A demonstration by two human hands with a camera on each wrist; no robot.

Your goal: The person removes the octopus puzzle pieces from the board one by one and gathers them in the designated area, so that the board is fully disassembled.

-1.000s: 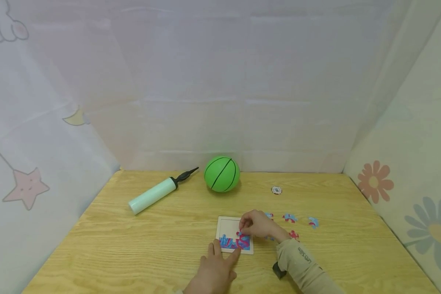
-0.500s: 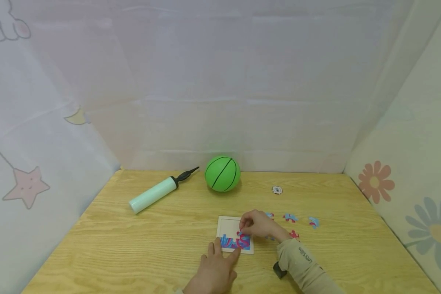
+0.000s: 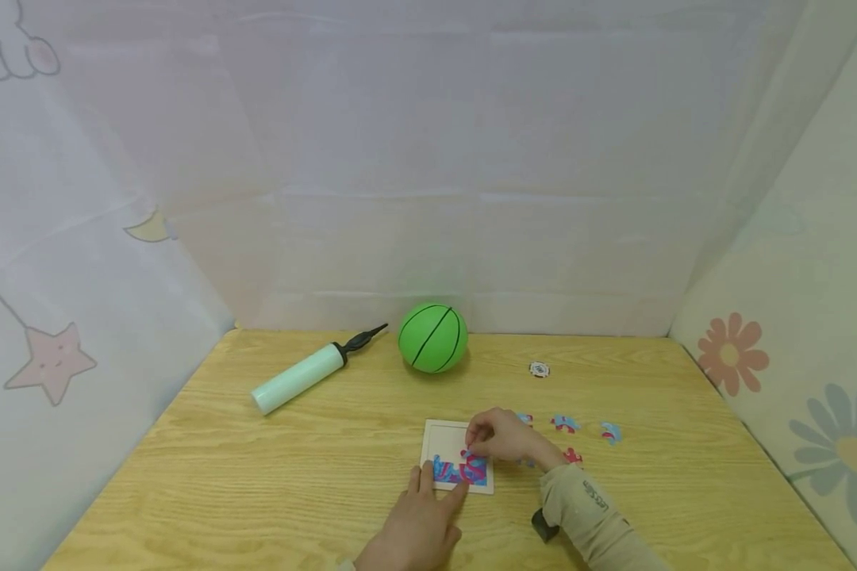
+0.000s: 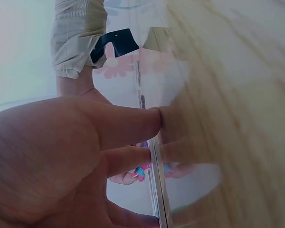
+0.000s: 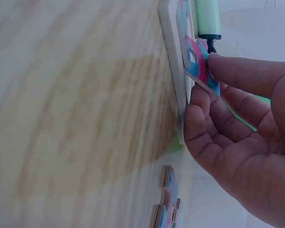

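A square puzzle tray (image 3: 444,437) lies on the table with blue and pink jigsaw pieces (image 3: 444,472) along its near side. My right hand (image 3: 503,434) pinches one jigsaw piece (image 5: 199,66) between thumb and fingers over the tray's right part. In the right wrist view this piece is tilted, one edge raised from the tray. My left hand (image 3: 417,519) rests at the tray's near edge, fingers extended; one fingertip touches the near left corner and another the near row of pieces. The right hand covers the tray's far right corner.
Several loose jigsaw pieces (image 3: 564,423) lie right of the tray, some partly behind the right hand and wrist. Farther back are a green ball (image 3: 432,338), a hand pump (image 3: 298,379) and a round chip (image 3: 539,369). A curtain (image 3: 428,159) stands behind the table.
My left fingers have shifted slightly at the tray's near left corner, covering a little more of the row there. The right hand keeps its pinch on the jigsaw piece, almost still.
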